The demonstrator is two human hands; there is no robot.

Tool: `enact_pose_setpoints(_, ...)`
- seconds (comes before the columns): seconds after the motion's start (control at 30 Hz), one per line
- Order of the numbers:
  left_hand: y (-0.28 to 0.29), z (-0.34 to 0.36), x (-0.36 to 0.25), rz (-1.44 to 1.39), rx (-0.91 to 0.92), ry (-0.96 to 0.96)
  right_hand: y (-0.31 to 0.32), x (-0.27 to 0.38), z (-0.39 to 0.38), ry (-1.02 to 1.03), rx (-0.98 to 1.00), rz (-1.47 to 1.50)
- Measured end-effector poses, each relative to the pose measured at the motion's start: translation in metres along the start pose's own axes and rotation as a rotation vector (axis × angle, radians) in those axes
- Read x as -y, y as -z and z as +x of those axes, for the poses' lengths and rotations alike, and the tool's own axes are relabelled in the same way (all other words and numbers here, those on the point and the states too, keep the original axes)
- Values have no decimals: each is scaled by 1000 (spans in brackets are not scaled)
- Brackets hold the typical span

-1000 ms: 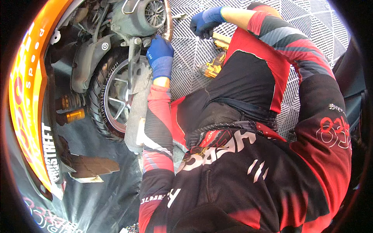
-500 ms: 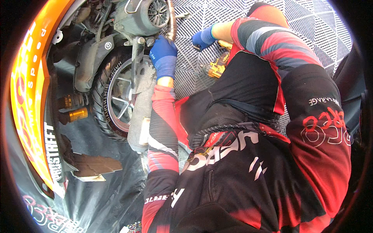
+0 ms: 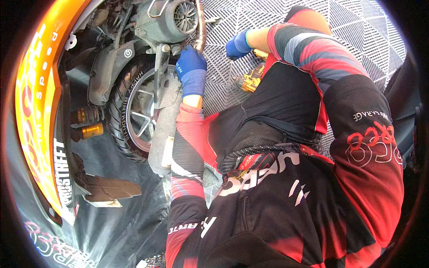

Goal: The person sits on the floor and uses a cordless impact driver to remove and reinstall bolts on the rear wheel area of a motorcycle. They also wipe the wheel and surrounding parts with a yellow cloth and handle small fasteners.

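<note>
My left hand point(image 3: 193, 69), in a blue glove, is closed beside the front end of the grey muffler point(image 3: 164, 127), next to the bent exhaust pipe point(image 3: 200, 33). Its fingertips are hidden, so what they grip cannot be made out. My right hand point(image 3: 237, 45), also blue-gloved, is curled closed over the floor beyond my knee; what it holds, if anything, does not show. The scooter's rear wheel point(image 3: 138, 114) stands behind the muffler, below the engine's round finned cover point(image 3: 184, 17). A metal bracket point(image 3: 161, 71) reaches down to the muffler.
A yellow and black power tool point(image 3: 251, 79) lies on the grey grid floor point(image 3: 371, 35) by my leg. Orange bodywork point(image 3: 35, 111) curves along the left. A gold shock absorber point(image 3: 91, 130) and a brown flap point(image 3: 111, 188) show under it, over a dark mat point(image 3: 129, 228).
The view has shifted slightly. My right hand has turned a little, and the dark spot at its fingertips no longer shows. My left hand remains by the pipe and muffler.
</note>
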State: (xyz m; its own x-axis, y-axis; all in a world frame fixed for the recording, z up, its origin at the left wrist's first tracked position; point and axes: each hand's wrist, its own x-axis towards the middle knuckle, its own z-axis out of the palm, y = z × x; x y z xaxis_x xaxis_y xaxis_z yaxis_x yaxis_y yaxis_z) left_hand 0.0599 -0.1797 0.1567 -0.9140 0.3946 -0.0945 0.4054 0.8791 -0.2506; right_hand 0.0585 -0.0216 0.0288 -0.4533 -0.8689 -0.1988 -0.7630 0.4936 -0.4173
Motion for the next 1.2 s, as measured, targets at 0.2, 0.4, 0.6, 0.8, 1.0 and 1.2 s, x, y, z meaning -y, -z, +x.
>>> enact_pose_setpoints(0.2,-3,8,-6,186,25,0,-13,-6,15,-17,49,0)
enact_pose_setpoints(0.4,3,20,-21,325,75,65,-18,-10,24,60,80,-28)
enact_pose_setpoints(0.6,4,26,-15,240,105,-66,-12,-6,20,125,108,-131)
enact_pose_setpoints(0.8,-8,25,3,162,-28,-173,-6,-6,13,124,34,-20)
enact_pose_setpoints(1.0,-8,21,8,73,-18,-161,-1,-5,10,52,70,43)
enact_pose_setpoints(1.2,-10,24,6,123,13,-101,1,-4,5,117,23,-32)
